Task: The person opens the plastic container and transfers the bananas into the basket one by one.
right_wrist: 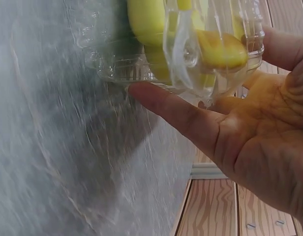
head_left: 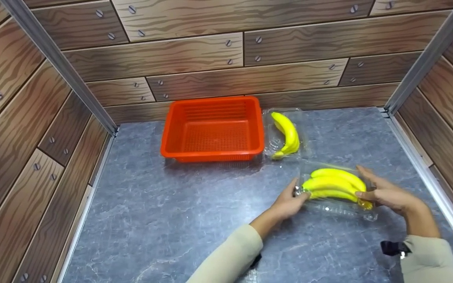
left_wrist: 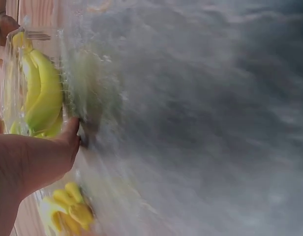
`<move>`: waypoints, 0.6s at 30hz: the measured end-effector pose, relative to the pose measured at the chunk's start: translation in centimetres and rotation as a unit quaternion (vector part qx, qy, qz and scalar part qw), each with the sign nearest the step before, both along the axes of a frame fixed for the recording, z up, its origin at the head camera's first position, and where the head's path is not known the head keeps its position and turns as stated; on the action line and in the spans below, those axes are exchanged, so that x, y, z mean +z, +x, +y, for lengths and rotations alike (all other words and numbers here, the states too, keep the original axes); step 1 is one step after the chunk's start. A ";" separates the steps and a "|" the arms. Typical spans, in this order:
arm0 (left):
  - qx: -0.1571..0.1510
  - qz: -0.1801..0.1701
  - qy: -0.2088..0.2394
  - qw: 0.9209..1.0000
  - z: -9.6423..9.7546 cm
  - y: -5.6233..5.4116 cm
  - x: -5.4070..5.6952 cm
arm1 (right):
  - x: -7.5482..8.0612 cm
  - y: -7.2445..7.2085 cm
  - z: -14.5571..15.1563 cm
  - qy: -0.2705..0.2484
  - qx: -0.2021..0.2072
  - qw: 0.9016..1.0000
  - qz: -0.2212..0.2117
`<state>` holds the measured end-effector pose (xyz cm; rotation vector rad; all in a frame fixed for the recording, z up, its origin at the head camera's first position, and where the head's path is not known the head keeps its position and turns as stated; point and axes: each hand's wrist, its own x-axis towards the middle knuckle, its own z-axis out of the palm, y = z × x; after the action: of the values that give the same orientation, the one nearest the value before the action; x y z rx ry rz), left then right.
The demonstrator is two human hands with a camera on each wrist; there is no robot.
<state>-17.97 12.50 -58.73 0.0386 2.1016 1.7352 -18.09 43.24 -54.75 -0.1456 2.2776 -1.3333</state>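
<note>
A: Biggest first: plank-patterned walls (head_left: 195,59) at the back and both sides, and between them a grey marbled tabletop (head_left: 144,220).

B: Near the back wall, an orange-red basket (head_left: 210,153), upright, its perforated floor in full view!

A: And here's the action: a clear box (head_left: 328,211), nearer the person and right of the basket, gripped at both ends!

B: Is it off the tabletop?

A: Can't tell from here. Behind it, just beside the basket, a second clear box (head_left: 270,135).

B: Back to the front one: yellow bananas (head_left: 330,182) lying side by side inside, stem end toward the right.

A: The right hand (head_left: 392,195) has that end, thumb on top, fingers round the side!

B: The left hand (head_left: 290,201) pinches the opposite end, thumb up on the plastic.

A: Smallest, in the second box: a curved yellow banana shape (head_left: 290,135).
</note>
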 end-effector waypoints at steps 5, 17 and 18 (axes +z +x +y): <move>-0.005 0.000 0.029 1.000 -1.9 0.0 -0.6 | -0.4 -0.3 -1.7 -0.020 -0.009 1.000 0.009; 0.003 -0.011 0.058 0.998 -5.0 0.1 -0.9 | -0.6 -0.2 -4.8 -0.016 -0.001 1.000 0.027; 0.006 -0.008 0.058 0.998 -5.2 0.1 -0.8 | -0.6 -0.2 -5.1 -0.013 0.002 0.999 0.030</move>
<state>-17.83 7.29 -59.56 0.0458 1.9904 1.8572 -18.33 38.18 -55.31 -0.2002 2.3087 -1.3750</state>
